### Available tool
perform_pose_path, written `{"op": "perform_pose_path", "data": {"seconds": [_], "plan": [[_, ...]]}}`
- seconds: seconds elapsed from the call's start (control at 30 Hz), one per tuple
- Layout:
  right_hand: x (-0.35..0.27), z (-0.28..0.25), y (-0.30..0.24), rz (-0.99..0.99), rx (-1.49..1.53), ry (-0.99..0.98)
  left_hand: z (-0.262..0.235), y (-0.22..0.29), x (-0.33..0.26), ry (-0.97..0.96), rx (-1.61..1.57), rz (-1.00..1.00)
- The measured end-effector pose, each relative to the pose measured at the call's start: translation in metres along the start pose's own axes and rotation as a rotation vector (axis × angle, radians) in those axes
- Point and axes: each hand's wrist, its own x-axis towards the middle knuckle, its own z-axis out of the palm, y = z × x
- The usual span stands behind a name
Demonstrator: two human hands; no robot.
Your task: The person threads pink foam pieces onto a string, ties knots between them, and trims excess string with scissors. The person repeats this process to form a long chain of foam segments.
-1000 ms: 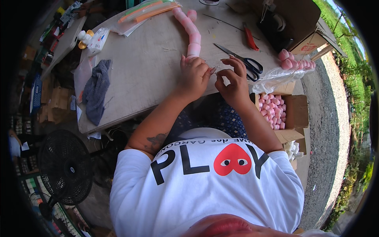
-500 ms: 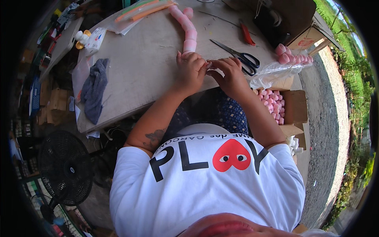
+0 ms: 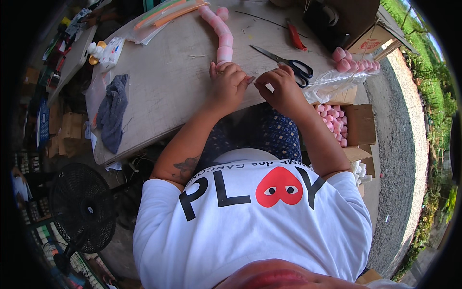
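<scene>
A strand of pink, marshmallow-like pieces (image 3: pixel 223 41) runs down the table, end to end. My left hand (image 3: pixel 228 85) is closed at its near end, which disappears under the fingers. Just to the right, my right hand (image 3: pixel 280 87) makes a pinch, thumb against fingertips; whatever is in it is too small to make out. A narrow gap separates the fingertips of the two hands. Beside the right hand lie scissors (image 3: pixel 294 68) with dark handles, their blades pointing far left. Farther off rests a red-handled tool (image 3: pixel 295 36), near a long thin rod (image 3: pixel 262 19).
Loose pink pieces (image 3: pixel 344 60) sit on clear plastic (image 3: pixel 327 85) at the table's right edge. Below, a cardboard box (image 3: pixel 361 126) holds many more. A grey cloth (image 3: pixel 113 115) lies at left, near a small white box (image 3: pixel 113 53). A black fan (image 3: pixel 83 208) stands lower left.
My hands have drawn slightly apart at the fingertips, where they met before. The whole view has shifted a little, so the table things appear slightly farther left.
</scene>
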Motion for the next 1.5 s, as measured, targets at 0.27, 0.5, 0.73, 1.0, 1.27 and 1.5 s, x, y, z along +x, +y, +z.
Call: {"op": "perform_pose_path", "data": {"seconds": [0.27, 0.5, 0.73, 1.0, 1.27, 1.5], "plan": [[-0.004, -0.006, 0.001, -0.048, -0.041, 0.027, -0.004, -0.004, 0.0, -0.115, -0.018, -0.02], [-0.01, -0.025, -0.014, 0.068, 0.224, 0.029, -0.049, -0.018, 0.016, -0.358, 0.156, 0.146], [-0.013, -0.019, -0.018, 0.066, 0.264, 0.071, -0.026, -0.011, 0.052, -0.475, 0.335, 0.309], [-0.032, -0.037, -0.001, 0.183, 0.368, 0.251, -0.055, 0.025, 0.04, -0.259, -0.221, 0.159], [-0.026, -0.033, 0.07, 0.397, -0.305, 0.065, -0.065, 0.033, 0.007, -0.192, -0.665, -0.061], [-0.002, -0.068, 0.059, 0.551, -0.379, -0.465, -0.036, 0.014, -0.009, -0.218, -0.804, -0.096]]}}
